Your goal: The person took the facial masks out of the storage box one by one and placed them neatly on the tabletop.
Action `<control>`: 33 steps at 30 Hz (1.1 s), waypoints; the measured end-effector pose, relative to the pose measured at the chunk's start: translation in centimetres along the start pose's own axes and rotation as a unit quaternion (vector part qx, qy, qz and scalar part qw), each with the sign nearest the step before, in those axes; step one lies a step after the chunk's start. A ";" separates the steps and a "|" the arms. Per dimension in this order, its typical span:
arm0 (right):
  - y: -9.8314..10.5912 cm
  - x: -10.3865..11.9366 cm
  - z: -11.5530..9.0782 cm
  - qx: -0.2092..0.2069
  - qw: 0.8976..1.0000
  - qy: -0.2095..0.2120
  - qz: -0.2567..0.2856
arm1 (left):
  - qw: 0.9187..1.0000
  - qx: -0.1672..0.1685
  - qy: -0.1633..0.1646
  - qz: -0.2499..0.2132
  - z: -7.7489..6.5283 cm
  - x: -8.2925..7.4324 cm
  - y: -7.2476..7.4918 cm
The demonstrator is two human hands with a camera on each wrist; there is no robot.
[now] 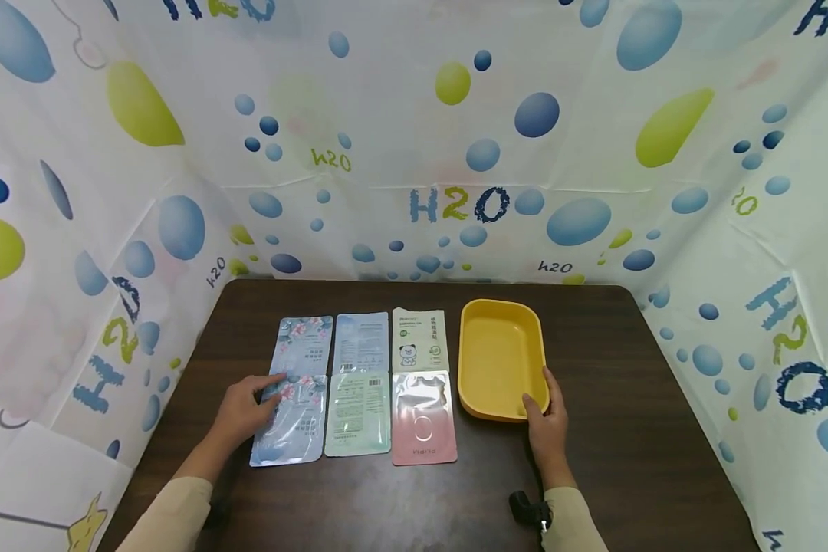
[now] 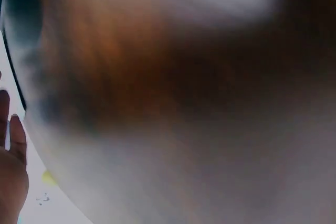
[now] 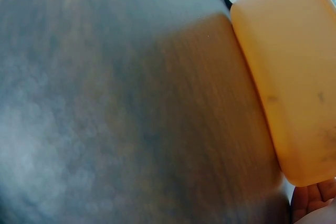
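Observation:
Six sheet-mask packets lie in two rows of three. My left hand (image 1: 241, 412) reaches over the left column, its fingertips touching the front blue floral packet (image 1: 290, 429) near where it meets the back floral packet (image 1: 302, 341). In the left wrist view only part of that hand (image 2: 11, 171) shows, at the left edge. With the thumb inside the rim and fingers outside, my right hand (image 1: 547, 429) grips the front right corner of a yellow plastic tray (image 1: 500, 356). The right wrist view has the tray's outer side (image 3: 291, 77) facing it, fingers (image 3: 310, 198) beneath.
Between the floral packets and the tray lie a pale blue packet (image 1: 361, 343), a light green packet (image 1: 357, 418), a cream bear packet (image 1: 419, 345) and a pink packet (image 1: 424, 429). The dark wooden table (image 1: 635, 445) is bordered by a bubble-printed white curtain (image 1: 386, 107).

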State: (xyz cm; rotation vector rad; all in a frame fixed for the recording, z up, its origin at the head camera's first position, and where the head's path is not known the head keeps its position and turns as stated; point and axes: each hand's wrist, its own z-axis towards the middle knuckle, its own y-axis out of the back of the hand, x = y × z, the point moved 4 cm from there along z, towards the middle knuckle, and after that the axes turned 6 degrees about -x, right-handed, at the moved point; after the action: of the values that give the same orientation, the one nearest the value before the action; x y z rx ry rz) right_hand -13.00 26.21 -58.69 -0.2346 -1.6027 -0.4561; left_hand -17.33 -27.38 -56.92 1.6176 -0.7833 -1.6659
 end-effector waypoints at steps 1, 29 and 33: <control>0.0 -0.4 0.2 -0.001 1.000 0.000 0.000 | 1.000 -0.007 -0.027 0.014 -0.3 0.0 0.1; 1.7 -0.2 1.5 -0.054 0.997 -0.013 0.046 | 0.979 0.027 -0.124 0.161 -0.9 0.1 -2.0; 2.6 1.6 2.3 -0.096 0.994 -0.001 0.049 | 0.984 0.005 -0.121 0.131 0.0 -1.7 -2.0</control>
State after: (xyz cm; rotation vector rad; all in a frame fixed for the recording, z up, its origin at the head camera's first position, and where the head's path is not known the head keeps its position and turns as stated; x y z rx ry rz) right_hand -14.13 29.27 -56.77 -0.4577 -1.5433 -0.5357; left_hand -17.46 -24.84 -57.49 1.2691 -1.0773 -1.6840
